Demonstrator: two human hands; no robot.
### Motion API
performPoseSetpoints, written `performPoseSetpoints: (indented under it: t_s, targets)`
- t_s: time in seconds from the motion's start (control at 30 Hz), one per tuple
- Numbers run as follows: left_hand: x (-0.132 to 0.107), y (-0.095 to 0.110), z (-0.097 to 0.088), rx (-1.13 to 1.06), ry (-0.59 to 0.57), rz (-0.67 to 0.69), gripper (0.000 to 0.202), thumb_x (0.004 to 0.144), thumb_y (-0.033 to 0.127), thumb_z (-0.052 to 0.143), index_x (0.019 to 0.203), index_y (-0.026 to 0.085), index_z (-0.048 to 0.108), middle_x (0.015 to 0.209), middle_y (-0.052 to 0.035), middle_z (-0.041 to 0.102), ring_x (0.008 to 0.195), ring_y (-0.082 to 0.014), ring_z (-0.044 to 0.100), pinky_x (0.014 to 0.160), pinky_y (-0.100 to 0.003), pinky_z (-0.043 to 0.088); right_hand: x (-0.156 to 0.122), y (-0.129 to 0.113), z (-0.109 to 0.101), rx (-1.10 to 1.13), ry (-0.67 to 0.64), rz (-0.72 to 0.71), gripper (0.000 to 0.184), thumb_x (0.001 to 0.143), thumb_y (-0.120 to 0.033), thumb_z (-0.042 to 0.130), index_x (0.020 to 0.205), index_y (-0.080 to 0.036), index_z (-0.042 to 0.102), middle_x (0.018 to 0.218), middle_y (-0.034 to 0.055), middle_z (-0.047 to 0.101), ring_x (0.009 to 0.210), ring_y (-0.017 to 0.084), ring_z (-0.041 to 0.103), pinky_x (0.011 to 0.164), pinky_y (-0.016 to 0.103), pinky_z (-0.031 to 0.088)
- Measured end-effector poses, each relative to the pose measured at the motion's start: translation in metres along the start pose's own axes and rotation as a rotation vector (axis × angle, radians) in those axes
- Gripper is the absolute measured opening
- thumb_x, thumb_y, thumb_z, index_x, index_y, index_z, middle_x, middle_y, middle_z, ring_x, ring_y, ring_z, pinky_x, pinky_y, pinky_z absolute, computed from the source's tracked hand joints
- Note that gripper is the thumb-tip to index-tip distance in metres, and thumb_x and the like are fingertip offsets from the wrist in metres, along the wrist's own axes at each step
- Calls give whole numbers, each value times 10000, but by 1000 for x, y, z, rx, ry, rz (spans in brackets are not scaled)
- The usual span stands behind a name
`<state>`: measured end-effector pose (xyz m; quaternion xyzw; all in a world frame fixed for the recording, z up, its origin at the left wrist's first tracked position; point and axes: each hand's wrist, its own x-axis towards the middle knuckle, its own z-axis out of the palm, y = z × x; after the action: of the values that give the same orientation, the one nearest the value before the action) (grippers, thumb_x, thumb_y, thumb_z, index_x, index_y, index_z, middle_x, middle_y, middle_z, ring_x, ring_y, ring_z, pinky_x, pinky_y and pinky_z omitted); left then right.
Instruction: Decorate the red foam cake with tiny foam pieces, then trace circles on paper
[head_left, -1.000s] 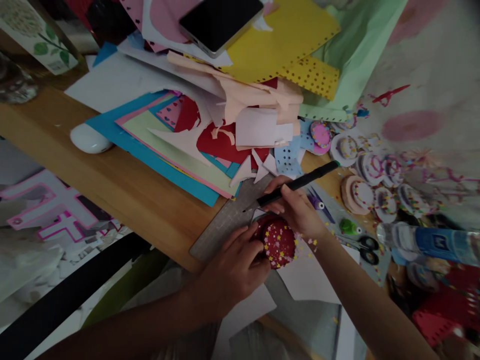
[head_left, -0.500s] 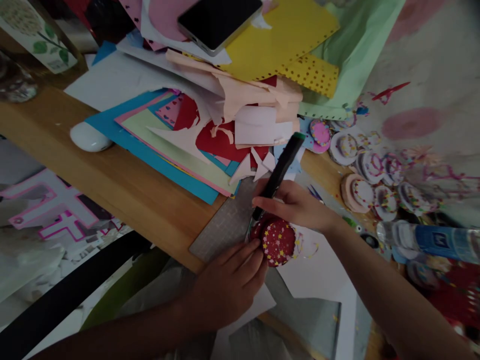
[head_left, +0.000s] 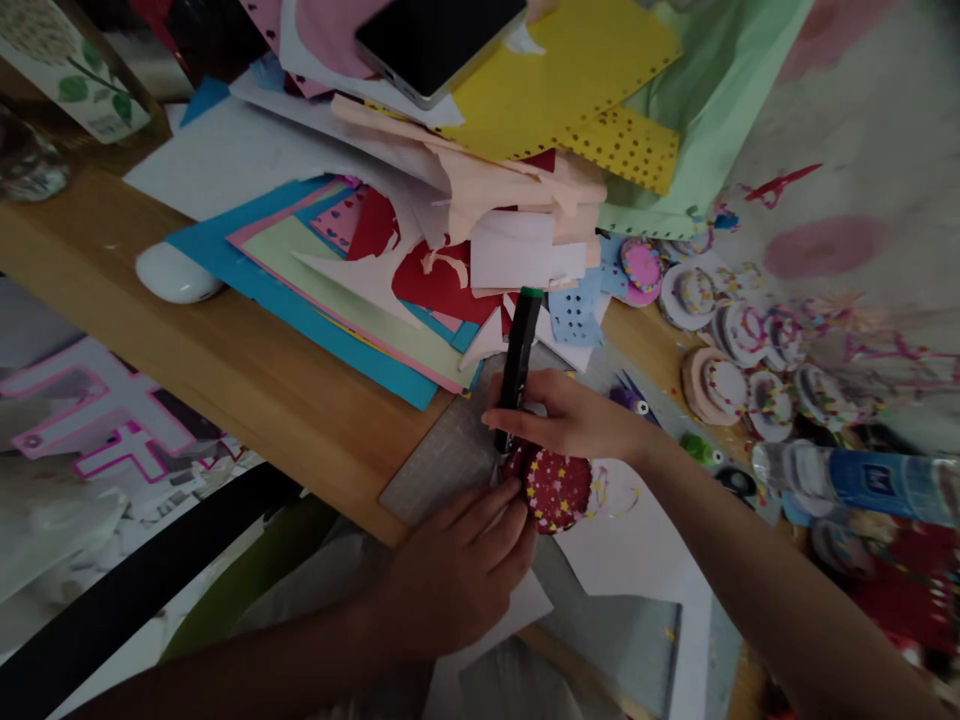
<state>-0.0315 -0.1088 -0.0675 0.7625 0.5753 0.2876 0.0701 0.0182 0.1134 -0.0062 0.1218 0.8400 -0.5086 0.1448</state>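
My right hand (head_left: 562, 415) grips a thick black marker (head_left: 517, 350) with a green end. The marker stands nearly upright, with its lower tip over the left edge of a red round paper craft (head_left: 559, 488) covered in yellow and pink stars. My left hand (head_left: 480, 560) has its fingers together on that craft's left edge and holds it down; its thumb is hidden. Where the marker's tip meets the craft is too dark to make out. Yellow star trim sticks out on the craft's right side. Beneath lie a grey cutting mat (head_left: 435, 460) and white paper (head_left: 637, 540).
Coloured sheets and scraps (head_left: 352, 290) pile up behind, with a phone (head_left: 439, 45) on top. Several decorated paper rounds (head_left: 716, 385) stand at the right beside a water bottle (head_left: 862, 480). Small scissors (head_left: 637, 395) lie near my right wrist. A white oval case (head_left: 178, 272) sits at left.
The marker has swung from leaning right to nearly upright, and my right hand has shifted slightly left and down. My left hand and the red craft stay in place.
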Motion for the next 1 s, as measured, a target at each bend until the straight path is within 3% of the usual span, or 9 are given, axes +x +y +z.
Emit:
performPoseSetpoints:
  t_s: [0.33, 0.6, 0.77, 0.83, 1.0]
  targets:
    - [0, 0, 0, -21, -19, -5, 375, 952, 273, 490, 1263, 113, 625, 1309, -104, 647, 1315, -283, 495, 1088, -412, 370, -4, 9, -5, 5, 167, 41, 298, 942, -445, 548, 766, -206, 565, 703, -1, 546, 651, 149, 494, 587, 290, 412]
    - [2, 1, 0, -24, 1, -13, 350, 948, 246, 493, 1242, 119, 635, 1279, -100, 658, 1310, -266, 494, 1086, -406, 367, -18, 20, -13, 41, 310, 126, 329, 909, -518, 581, 816, -204, 613, 723, 19, 603, 662, 174, 535, 584, 305, 441]
    - [2, 0, 0, -31, 13, -9, 358, 941, 241, 494, 1247, 114, 632, 1276, -110, 657, 1316, -272, 487, 1087, -410, 376, -29, 26, -21, 61, 369, 72, 328, 907, -518, 603, 798, -212, 650, 740, 32, 645, 690, 189, 580, 613, 319, 466]
    - [1, 0, 0, -34, -6, -10, 373, 939, 245, 504, 1269, 113, 619, 1307, -118, 641, 1342, -274, 466, 1093, -412, 381, -37, 26, -22, 85, 463, 39, 284, 903, -487, 632, 812, -219, 662, 740, 23, 644, 683, 177, 583, 617, 310, 462]
    - [-3, -2, -1, -72, -20, 2, 396, 933, 250, 527, 1289, 97, 609, 1343, -120, 636, 1358, -266, 471, 1147, -400, 361, -79, 29, -5, 232, 748, -63, 139, 962, -335, 576, 1078, -276, 623, 841, 21, 677, 709, 184, 637, 626, 326, 502]
